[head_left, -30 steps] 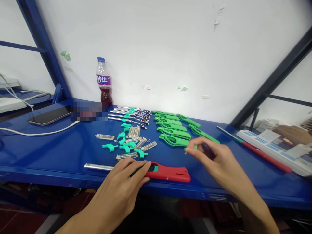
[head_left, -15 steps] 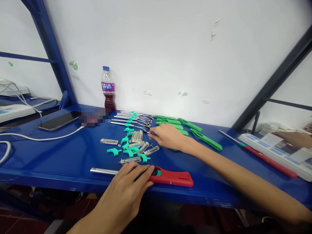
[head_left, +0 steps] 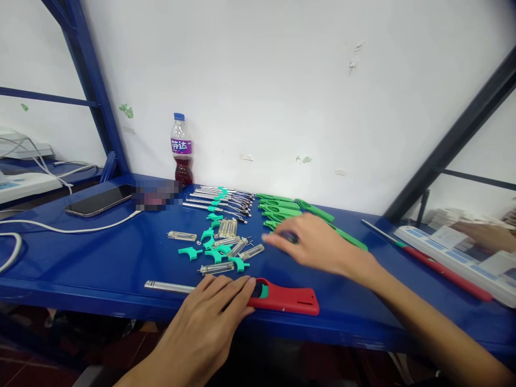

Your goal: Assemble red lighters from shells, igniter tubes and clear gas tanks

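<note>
My left hand [head_left: 205, 314] is closed over a long-barrelled red gas lighter [head_left: 290, 298] at the front edge of the table, its metal tube pointing left. My right hand [head_left: 318, 242], in the air over the right of the table, has its fingers curled round a small dark thing, too blurred to name. To its left lie clear lighter fuel tanks [head_left: 228, 228] and teal triggers [head_left: 189, 252], several of each, loosely scattered. Behind them is a row of metal lighter tubes [head_left: 201, 206] with wires. Green lighter handle shells [head_left: 278, 204] lie just behind my right hand.
A drink bottle [head_left: 182, 150] stands against the wall. At left lie a phone [head_left: 99, 200] and a white cable [head_left: 80, 231]. Another red lighter [head_left: 447, 269] rests beside a white power strip [head_left: 463, 263] at right. Another person's hand [head_left: 475, 231] shows at far right.
My right hand has come back toward me and to the right, away from the tubes and fuel tanks, with a dark thing in its fingers. My left hand stays on the red lighter.
</note>
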Demonstrator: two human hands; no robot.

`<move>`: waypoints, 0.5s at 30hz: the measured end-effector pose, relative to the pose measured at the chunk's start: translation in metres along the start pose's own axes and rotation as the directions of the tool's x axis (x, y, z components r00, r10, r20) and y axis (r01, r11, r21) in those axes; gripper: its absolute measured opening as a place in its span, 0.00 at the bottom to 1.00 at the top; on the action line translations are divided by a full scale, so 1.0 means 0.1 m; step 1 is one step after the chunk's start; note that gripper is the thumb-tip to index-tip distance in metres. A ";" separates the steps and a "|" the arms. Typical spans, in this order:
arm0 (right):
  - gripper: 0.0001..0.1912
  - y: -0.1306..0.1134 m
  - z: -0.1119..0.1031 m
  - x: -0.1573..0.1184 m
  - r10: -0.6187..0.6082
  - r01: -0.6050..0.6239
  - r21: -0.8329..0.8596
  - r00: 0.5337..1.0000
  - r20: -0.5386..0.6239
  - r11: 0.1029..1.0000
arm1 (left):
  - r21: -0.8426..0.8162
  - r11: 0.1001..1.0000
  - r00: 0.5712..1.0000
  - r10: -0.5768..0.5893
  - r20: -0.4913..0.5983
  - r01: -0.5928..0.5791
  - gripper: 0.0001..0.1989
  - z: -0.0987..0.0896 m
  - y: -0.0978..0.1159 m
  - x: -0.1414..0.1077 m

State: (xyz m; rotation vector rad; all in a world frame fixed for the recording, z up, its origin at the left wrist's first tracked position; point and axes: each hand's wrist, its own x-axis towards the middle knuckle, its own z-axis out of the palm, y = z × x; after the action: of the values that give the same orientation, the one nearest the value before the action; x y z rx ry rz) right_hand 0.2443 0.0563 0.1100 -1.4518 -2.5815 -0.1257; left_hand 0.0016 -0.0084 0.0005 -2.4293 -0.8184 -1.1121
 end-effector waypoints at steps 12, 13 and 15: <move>0.27 -0.03 0.03 -0.82 -0.020 -0.149 0.388 0.917 0.399 0.909 | 0.124 0.978 0.982 0.175 -0.064 -0.166 0.25 -0.29 0.05 0.04; 0.27 0.00 0.05 -0.81 -0.036 -0.129 0.403 0.925 0.377 0.906 | 0.126 0.977 0.980 0.181 -0.078 -0.170 0.25 -0.25 0.05 0.01; 0.27 0.05 0.10 -0.81 -0.072 -0.064 0.401 0.946 0.315 0.914 | 0.145 0.973 0.978 0.190 -0.081 -0.177 0.23 -0.19 0.05 -0.02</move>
State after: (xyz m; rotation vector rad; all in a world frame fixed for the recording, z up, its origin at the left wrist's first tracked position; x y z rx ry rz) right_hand 0.2887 -0.0075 0.0847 -1.3966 -2.6304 0.6698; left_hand -0.0074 -0.0232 0.0107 -2.2679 -0.6048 -1.0557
